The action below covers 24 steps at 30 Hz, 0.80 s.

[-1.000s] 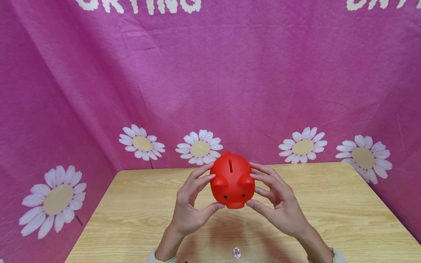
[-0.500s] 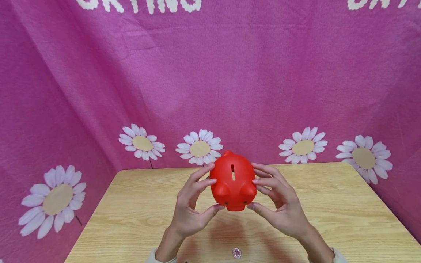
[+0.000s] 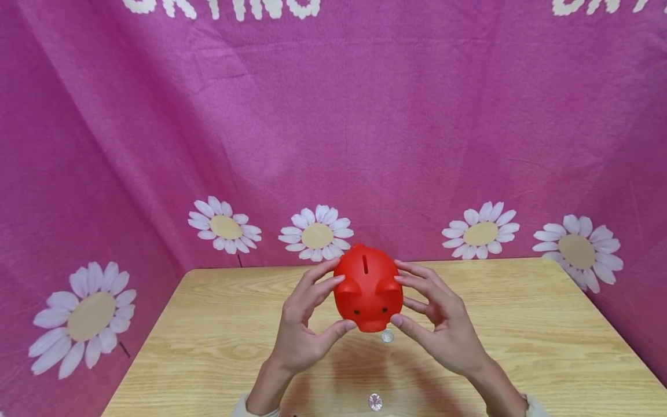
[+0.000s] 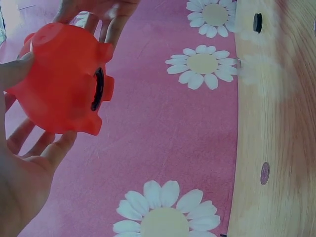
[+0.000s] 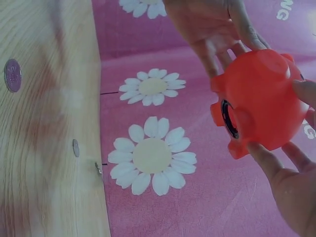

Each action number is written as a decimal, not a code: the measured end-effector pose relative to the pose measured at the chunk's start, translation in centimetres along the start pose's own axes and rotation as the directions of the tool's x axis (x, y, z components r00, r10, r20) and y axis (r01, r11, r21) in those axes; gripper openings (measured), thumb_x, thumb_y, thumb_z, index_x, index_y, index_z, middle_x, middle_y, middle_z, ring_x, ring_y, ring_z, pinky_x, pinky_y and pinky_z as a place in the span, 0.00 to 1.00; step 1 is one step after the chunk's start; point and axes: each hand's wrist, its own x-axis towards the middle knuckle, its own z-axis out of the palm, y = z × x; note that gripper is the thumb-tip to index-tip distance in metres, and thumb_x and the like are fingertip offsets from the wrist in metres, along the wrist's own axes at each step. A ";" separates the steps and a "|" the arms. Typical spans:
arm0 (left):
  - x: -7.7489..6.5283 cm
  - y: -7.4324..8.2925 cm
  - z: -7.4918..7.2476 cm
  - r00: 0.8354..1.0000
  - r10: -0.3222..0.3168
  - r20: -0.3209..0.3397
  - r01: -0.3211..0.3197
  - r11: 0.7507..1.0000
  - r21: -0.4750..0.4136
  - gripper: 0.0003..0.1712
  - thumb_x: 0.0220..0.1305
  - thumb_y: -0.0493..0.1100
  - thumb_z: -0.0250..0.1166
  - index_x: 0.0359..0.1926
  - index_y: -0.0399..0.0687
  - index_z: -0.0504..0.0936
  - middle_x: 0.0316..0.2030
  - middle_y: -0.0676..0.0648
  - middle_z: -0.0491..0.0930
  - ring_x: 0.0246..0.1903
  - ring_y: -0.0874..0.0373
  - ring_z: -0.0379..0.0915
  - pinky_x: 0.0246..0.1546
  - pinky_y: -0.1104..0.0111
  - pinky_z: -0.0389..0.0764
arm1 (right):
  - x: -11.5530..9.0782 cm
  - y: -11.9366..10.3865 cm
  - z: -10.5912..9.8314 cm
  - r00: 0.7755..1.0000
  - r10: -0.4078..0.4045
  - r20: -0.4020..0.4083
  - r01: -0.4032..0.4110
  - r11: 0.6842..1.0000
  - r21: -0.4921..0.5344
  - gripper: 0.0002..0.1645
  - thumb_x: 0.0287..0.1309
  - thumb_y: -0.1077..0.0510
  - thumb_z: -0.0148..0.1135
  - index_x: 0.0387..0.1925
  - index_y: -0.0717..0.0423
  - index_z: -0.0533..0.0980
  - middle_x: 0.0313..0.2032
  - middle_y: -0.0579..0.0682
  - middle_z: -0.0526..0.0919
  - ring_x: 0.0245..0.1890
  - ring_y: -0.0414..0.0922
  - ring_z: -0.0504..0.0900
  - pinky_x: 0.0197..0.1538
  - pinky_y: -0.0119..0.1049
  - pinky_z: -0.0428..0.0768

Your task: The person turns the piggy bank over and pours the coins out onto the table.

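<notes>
A red piggy bank [image 3: 367,292] hangs above the wooden table, its slot turned up and its snout toward me. My left hand [image 3: 302,324] holds its left side, fingertips along the flank and thumb near the snout. On the opposite side my right hand [image 3: 443,321] grips it in the same way. In the right wrist view a dark-rimmed round hole [image 5: 229,119] shows in its underside, uncovered. Below the snout a silvery coin [image 3: 387,336] lies on the table. Another coin [image 3: 375,402] lies nearer to me. The bank's inside is hidden.
A small black round plug [image 4: 257,23] sits on the wooden table [image 3: 219,324]. Near the table's edge a small blurred object [image 5: 98,168] shows in the right wrist view. A pink cloth [image 3: 391,127] with printed daisies hangs behind and beside the table.
The piggy bank tipped toward me, with light showing through its slot, then tilted back. A second coin now shows on the table below it. Both hands have kept their hold.
</notes>
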 end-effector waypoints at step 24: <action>-0.2 0.9 0.7 0.845 -0.524 -0.107 0.522 0.852 -0.050 0.30 0.68 0.41 0.75 0.70 0.51 0.80 0.65 0.44 0.82 0.62 0.46 0.82 0.48 0.63 0.92 | -0.1 0.4 0.1 0.970 0.241 0.041 -0.234 0.964 -0.125 0.40 0.64 0.66 0.74 0.75 0.49 0.73 0.68 0.54 0.80 0.56 0.40 0.89 0.51 0.36 0.92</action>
